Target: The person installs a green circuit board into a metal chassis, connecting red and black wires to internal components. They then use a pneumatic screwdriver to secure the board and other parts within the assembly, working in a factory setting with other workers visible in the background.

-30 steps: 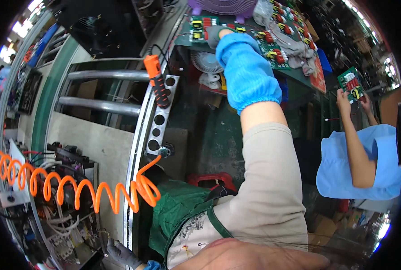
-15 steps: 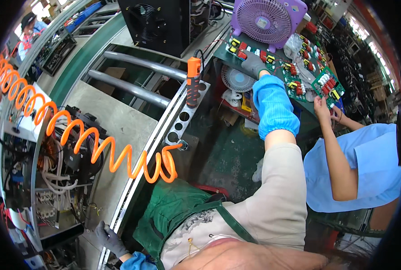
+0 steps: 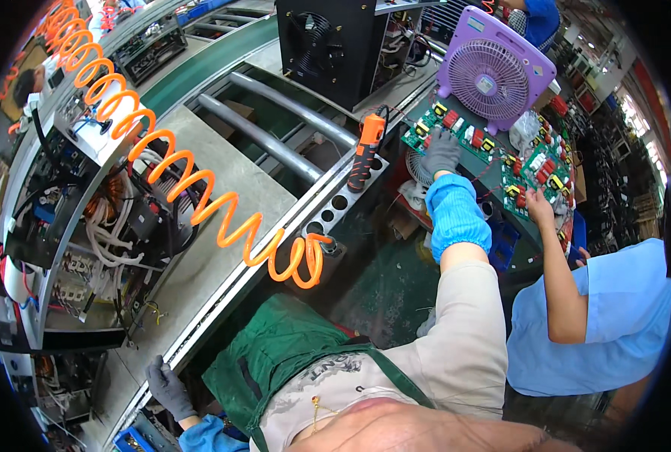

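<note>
My right hand (image 3: 442, 154), in a grey glove with a blue sleeve cover above it, reaches out to the bench at the upper right. Its fingers are stretched over the near edge of a green circuit board (image 3: 412, 140) carrying red, yellow and white parts; the fingertips are partly lost among them. My left hand (image 3: 171, 389), also grey-gloved, rests by the metal rail of the conveyor (image 3: 194, 337) at lower left, fingers loosely extended with nothing visible in them. More circuit boards (image 3: 513, 197) lie to the right of my right hand.
A purple fan (image 3: 494, 71) stands behind the boards. At right a co-worker in blue (image 3: 591, 316) has a hand (image 3: 539, 208) at a board. An orange screwdriver (image 3: 366, 151) stands by the rail; a coiled orange hose (image 3: 230, 218) hangs across. An open electrical cabinet (image 3: 72, 264) is at left.
The view has swung, moving the bench and conveyor in the picture. My right hand stays over the boards, its fingers more extended. The co-worker's board is now lower, among the others.
</note>
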A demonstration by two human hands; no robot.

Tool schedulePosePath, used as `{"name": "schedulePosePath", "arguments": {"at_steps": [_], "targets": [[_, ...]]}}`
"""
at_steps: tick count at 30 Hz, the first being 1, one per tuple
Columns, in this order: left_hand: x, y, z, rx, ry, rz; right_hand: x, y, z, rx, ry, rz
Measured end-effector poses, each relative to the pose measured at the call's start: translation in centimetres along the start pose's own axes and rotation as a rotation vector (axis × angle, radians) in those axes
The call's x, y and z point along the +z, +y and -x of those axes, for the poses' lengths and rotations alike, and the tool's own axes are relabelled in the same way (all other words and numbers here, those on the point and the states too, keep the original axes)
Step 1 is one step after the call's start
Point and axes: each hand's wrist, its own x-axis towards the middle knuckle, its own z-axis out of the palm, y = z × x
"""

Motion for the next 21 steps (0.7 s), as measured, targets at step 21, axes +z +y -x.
{"name": "schedulePosePath", "arguments": {"at_steps": [21], "targets": [[0.0,4.3,-3.0,0.188,-0.039,0.031,-1.3,0.3,-2.1,-0.138,-0.477,-2.386]]}}
